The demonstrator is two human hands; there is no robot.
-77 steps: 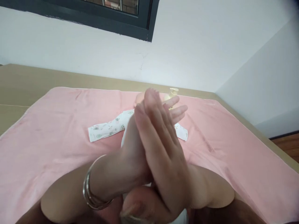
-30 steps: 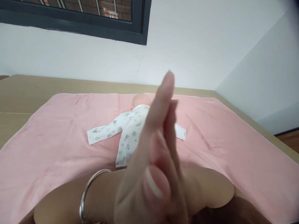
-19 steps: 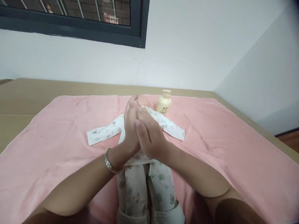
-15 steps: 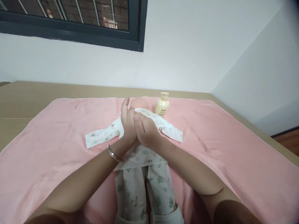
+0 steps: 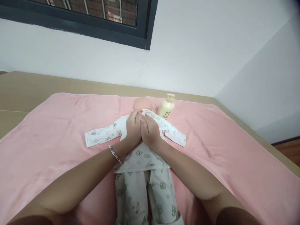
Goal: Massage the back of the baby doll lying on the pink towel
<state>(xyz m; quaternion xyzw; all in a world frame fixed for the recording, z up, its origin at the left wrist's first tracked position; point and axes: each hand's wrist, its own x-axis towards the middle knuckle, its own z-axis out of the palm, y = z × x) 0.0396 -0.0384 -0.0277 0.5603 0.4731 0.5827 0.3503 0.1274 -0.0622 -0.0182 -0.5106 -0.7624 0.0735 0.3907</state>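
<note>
The two hands are now lying lower and farther out than a second ago, when the palms were standing upright before the camera and hiding most of the doll (image 5: 142, 103). The left hand (image 5: 134, 127) and the right hand (image 5: 150, 130) are resting side by side, touching, above the chest of the printed shirt (image 5: 142, 160). Half a second ago the left fingers were pointing up; now they are folding forward. On each hand the fingers are lying close together, gently bent, and the thumb of the right hand is pressing along the left one. The palms are facing away, so nothing is showing whether they are holding anything or quite touching the shirt.

The work, I judge, is shifting from palm against palm to the doll's chest. The doll is lying on the pink cloth (image 5: 222, 156) over the worktop (image 5: 35, 86), sleeves spread, trousers (image 5: 136, 198) pointing toward the person. A pump bottle (image 5: 167, 107) is standing just beside its head (its label is staying too small to read), apart from both hands.
</note>
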